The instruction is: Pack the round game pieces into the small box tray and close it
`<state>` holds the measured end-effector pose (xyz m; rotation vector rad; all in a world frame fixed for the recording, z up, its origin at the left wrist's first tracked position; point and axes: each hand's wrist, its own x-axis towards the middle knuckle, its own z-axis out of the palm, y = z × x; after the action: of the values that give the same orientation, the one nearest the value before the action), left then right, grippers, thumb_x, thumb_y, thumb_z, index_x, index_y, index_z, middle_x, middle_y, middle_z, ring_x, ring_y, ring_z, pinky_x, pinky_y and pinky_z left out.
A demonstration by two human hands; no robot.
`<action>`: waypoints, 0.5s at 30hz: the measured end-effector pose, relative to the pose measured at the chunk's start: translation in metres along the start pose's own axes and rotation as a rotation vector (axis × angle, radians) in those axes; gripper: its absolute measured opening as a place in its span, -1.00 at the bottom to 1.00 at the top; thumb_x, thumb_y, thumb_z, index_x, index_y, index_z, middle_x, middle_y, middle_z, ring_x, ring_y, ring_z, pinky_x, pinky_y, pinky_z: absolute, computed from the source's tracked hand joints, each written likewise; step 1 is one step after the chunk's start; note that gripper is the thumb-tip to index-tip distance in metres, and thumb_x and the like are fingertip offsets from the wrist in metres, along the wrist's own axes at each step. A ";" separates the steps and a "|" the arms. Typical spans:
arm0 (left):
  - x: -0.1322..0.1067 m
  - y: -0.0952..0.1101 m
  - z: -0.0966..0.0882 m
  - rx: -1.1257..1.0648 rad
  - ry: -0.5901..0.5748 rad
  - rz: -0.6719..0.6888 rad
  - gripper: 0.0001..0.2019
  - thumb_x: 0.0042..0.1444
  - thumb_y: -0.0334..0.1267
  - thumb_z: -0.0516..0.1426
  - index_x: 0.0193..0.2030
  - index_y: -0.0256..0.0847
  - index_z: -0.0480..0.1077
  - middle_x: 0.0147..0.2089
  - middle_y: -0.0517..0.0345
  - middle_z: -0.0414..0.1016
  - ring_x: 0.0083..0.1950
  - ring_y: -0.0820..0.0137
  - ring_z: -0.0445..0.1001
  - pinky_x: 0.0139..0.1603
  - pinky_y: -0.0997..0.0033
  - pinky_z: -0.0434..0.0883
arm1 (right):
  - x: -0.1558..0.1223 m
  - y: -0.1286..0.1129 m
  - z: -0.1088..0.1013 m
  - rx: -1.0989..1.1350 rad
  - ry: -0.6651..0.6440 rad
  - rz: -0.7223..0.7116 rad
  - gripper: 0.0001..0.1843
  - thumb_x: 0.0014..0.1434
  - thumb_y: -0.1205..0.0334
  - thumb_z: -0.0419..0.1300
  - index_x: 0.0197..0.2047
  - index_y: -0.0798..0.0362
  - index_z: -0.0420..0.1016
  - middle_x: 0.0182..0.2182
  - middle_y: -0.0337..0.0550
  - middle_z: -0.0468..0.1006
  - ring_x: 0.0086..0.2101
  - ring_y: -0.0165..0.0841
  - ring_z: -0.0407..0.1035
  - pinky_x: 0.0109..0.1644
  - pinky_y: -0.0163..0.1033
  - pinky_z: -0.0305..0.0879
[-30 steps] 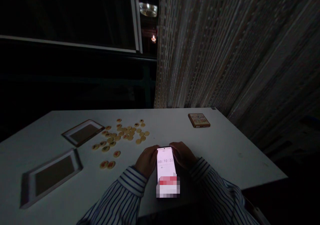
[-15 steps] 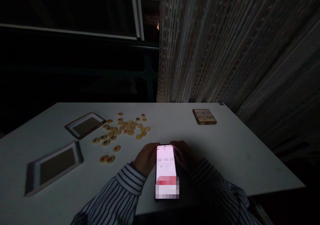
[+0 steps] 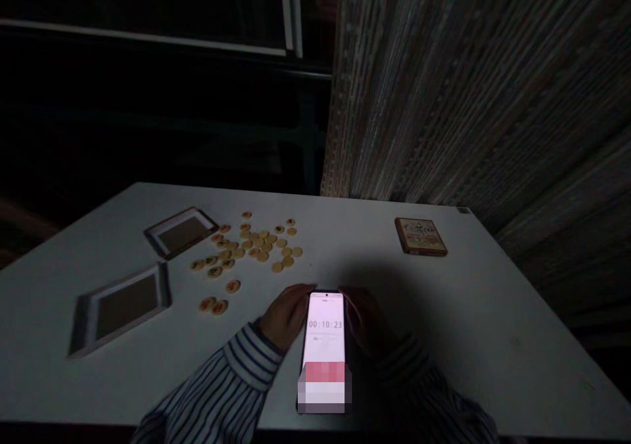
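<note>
Closest to you, the smartphone (image 3: 325, 329) stands lit between your hands, its timer screen facing up at you. Its long axis runs straight away from your body, lower end toward you, top end toward the table's far side. Your left hand (image 3: 284, 317) grips its left edge and your right hand (image 3: 365, 320) its right edge, fingers curled round the upper half, so neither hand is nearer than the other. Both striped sleeves (image 3: 241, 371) rest low over the white table (image 3: 468, 312).

Left of the hands and a little beyond, two round xiangqi pieces (image 3: 213, 305) lie side by side, apart from the main scatter of pieces (image 3: 254, 246) further out. Two shallow box trays lie to the left, one near (image 3: 121, 307) and one far (image 3: 181, 232). A small flat box (image 3: 420, 236) sits well off to the far right, with a ribbed curtain (image 3: 468, 89) behind it.
</note>
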<state>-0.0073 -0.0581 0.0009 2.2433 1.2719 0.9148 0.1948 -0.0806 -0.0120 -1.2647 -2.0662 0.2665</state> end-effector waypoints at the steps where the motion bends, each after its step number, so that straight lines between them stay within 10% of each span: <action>1: 0.000 0.000 0.001 -0.004 0.010 0.006 -0.69 0.14 -0.32 -0.12 -0.07 -0.27 0.34 -0.12 -0.02 0.46 -0.06 0.36 0.40 -0.04 0.30 0.38 | 0.000 0.001 0.000 -0.007 0.001 -0.006 -0.64 0.13 0.42 -0.06 0.01 0.09 0.27 -0.15 -0.02 0.45 -0.16 -0.27 0.29 -0.09 -0.08 0.30; 15: -0.007 -0.006 0.005 -0.023 0.136 0.072 -0.71 0.13 -0.28 -0.07 -0.09 -0.31 0.35 -0.14 -0.08 0.47 -0.10 0.32 0.42 -0.08 0.25 0.40 | 0.000 0.003 0.000 -0.044 0.036 0.059 -0.67 0.18 0.26 -0.10 -0.05 0.08 0.34 -0.21 -0.02 0.49 -0.19 -0.30 0.36 -0.12 -0.13 0.33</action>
<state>-0.0094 -0.0610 -0.0089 2.2549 1.2380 1.1191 0.1971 -0.0790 -0.0139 -1.3487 -2.0161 0.2242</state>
